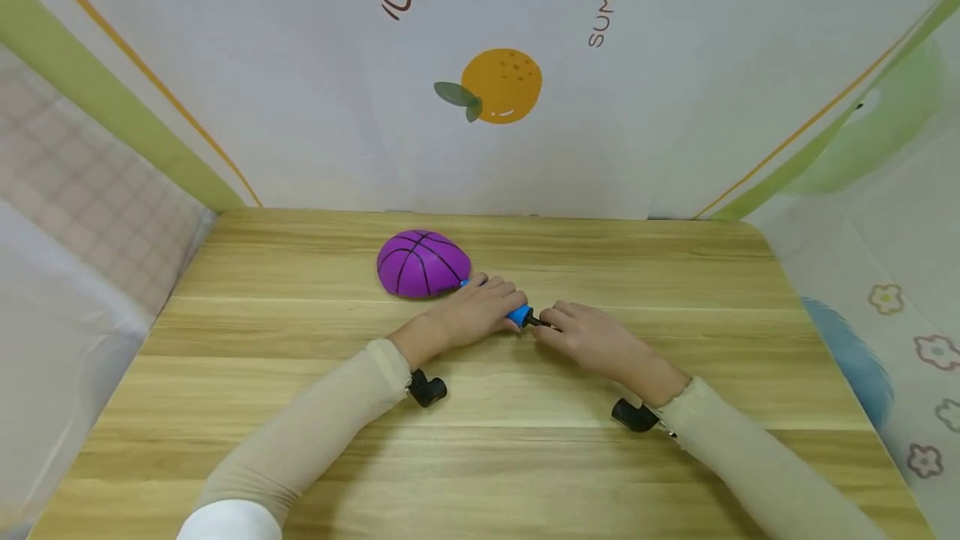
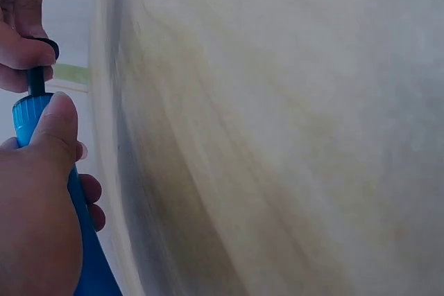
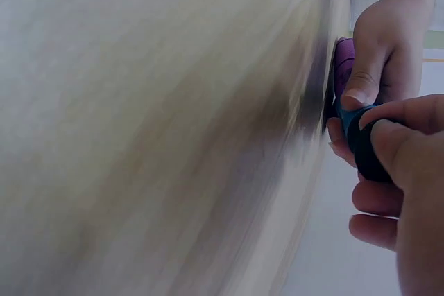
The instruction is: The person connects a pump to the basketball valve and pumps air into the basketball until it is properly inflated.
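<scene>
A purple ball with black basketball lines (image 1: 422, 265), slumped and partly flat, lies on the table. Close beside it, my left hand (image 1: 480, 311) grips the blue barrel of a hand pump (image 1: 519, 316), whose far end points at the ball. In the left wrist view the left thumb lies along the blue barrel (image 2: 28, 117). My right hand (image 1: 588, 340) pinches the pump's black handle (image 3: 371, 154) between thumb and fingers. A short length of black rod shows between handle and barrel. Where the pump meets the ball is mostly hidden behind the left hand.
The wooden table (image 1: 480, 457) stretches around both arms. Behind it hangs a white cloth (image 1: 337, 107) with fruit prints, and more cloth hangs at both sides. A black wrist camera (image 1: 427, 390) sits at the left cuff, another black camera (image 1: 634, 416) at the right.
</scene>
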Demonstrator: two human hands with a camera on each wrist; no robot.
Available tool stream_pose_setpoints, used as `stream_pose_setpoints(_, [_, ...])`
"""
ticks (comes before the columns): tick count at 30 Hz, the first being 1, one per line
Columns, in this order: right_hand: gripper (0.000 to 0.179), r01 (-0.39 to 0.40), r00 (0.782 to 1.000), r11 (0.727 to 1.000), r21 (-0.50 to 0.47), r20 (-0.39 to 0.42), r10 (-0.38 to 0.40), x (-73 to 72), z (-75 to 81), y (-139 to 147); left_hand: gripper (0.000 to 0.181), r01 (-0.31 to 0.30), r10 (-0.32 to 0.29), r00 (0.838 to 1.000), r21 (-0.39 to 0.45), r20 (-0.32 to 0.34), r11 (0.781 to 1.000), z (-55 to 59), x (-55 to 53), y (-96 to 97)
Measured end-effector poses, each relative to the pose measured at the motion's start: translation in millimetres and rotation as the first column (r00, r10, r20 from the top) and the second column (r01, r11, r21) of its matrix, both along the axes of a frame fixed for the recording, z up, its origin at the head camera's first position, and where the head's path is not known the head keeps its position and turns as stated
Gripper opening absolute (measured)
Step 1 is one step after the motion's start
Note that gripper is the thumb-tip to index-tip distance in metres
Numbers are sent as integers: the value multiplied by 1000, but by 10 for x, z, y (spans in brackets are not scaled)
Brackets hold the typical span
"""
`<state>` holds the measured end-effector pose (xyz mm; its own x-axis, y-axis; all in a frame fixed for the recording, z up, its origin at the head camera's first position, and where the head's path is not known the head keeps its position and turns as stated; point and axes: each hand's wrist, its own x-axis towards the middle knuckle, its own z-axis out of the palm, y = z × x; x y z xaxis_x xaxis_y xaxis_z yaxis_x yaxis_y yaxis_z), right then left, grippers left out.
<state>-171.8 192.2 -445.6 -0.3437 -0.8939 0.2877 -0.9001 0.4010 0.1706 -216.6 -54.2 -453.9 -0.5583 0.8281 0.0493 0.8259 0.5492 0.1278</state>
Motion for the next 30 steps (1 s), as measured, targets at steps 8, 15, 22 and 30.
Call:
stream_pose_setpoints(8, [21, -12, 1000, 1000, 3, -23, 12, 79, 45, 141, 31, -18, 18, 1000, 23, 8, 1000, 27, 14, -21])
stream_pose_setpoints(15, [22, -22, 1000, 1000, 12, -2, 22, 218, 61, 325, 30, 6, -6, 1000, 16, -16, 1000, 38, 6, -49])
stream_pose_setpoints(22, [49, -42, 997, 999, -13, -58, 42, 336, 45, 499, 30, 4, -4, 1000, -4, -19, 1000, 33, -14, -52])
stream_pose_setpoints(30, [53, -63, 996, 996, -63, -70, 59, 412, -3, 608, 30, 0, 0, 1000, -2, -2, 1000, 18, 9, -47])
